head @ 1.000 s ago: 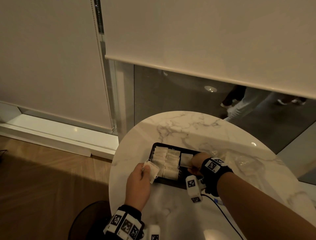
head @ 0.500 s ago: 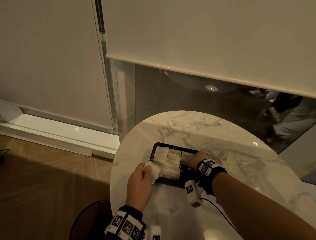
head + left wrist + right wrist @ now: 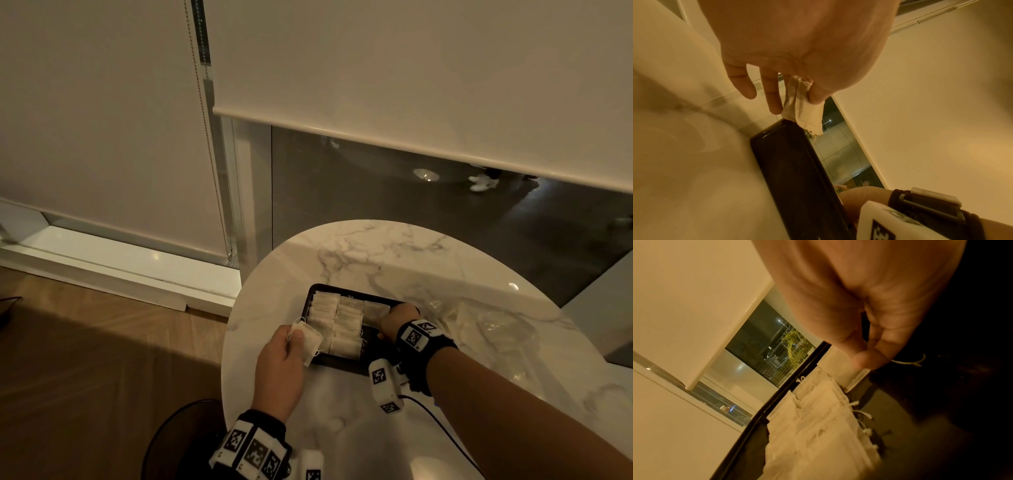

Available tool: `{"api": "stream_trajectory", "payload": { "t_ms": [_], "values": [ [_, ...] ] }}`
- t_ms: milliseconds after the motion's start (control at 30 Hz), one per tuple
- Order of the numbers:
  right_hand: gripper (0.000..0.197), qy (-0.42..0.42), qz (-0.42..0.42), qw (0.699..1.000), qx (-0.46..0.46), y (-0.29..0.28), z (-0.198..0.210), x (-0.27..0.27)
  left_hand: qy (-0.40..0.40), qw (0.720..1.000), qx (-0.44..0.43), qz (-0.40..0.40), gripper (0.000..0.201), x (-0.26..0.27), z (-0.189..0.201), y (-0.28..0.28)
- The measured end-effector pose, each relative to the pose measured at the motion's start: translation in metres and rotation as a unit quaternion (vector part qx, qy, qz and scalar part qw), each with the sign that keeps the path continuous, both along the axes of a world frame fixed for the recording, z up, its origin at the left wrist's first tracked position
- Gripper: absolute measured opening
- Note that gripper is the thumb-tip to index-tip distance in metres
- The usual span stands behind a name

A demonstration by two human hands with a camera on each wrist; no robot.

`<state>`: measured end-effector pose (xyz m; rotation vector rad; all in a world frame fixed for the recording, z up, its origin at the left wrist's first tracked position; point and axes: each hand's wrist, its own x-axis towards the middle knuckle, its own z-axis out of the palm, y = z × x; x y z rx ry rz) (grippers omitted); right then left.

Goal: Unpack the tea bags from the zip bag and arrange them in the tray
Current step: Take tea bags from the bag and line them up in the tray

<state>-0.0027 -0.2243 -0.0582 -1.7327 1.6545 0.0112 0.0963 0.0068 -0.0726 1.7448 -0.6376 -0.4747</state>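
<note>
From the head view, the right hand has slid deeper into the black tray since a second ago, setting a tea bag at the far end of a third row. The left hand pinches spare tea bags just beside the tray's near-left corner.

Left wrist: thumb and fingers clamp them, long axis pointing down-right toward the tray; the loose grip could let them slip.

Right wrist: fingertips pinch the bag, its length lying along the rows; releasing crooked could skew the row.
</note>
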Motion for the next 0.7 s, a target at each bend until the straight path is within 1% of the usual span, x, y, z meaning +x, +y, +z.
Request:
{"api": "stream_trajectory", "payload": {
  "t_ms": [33,67,133,200,300,367,500,600,667,700],
  "values": [
    [0.031,-0.007,-0.012,1.000,-0.002,0.000,0.001,-0.001,0.001,1.000,-0.001,0.000,0.019,0.000,0.000,0.000],
    [0.032,0.001,0.000,1.000,0.003,0.000,0.002,0.000,0.001,1.000,-0.001,0.001,0.019,0.000,0.000,0.000],
    [0.033,0.010,0.060,0.998,0.021,-0.001,0.000,0.001,0.001,1.000,0.000,0.000,0.019,0.000,0.000,-0.001],
    [0.031,-0.001,0.050,0.998,0.032,0.002,0.003,-0.001,0.000,1.000,0.001,-0.001,0.019,0.000,0.000,-0.001],
    [0.024,0.039,0.027,0.999,0.017,0.001,0.002,0.001,-0.003,1.000,0.002,-0.001,0.019,0.000,0.000,0.000],
    [0.022,0.045,0.029,0.998,0.014,0.003,0.004,0.003,-0.001,1.000,0.003,-0.001,0.019,0.001,0.000,-0.001],
    [0.023,0.014,0.008,0.999,0.028,0.007,0.005,0.002,-0.005,1.000,0.000,0.002,0.020,0.001,0.000,-0.001],
    [0.024,-0.027,0.023,0.999,0.038,0.005,0.008,-0.004,0.002,1.000,0.000,0.004,0.020,0.001,0.002,0.000],
    [0.013,-0.057,0.017,0.997,0.045,0.003,0.010,-0.007,0.003,1.000,0.002,0.005,0.020,0.001,0.003,0.001],
    [0.001,-0.069,0.011,0.996,0.047,0.006,0.015,-0.009,0.001,1.000,0.001,0.005,0.020,0.001,0.004,0.001]
  ]
}}
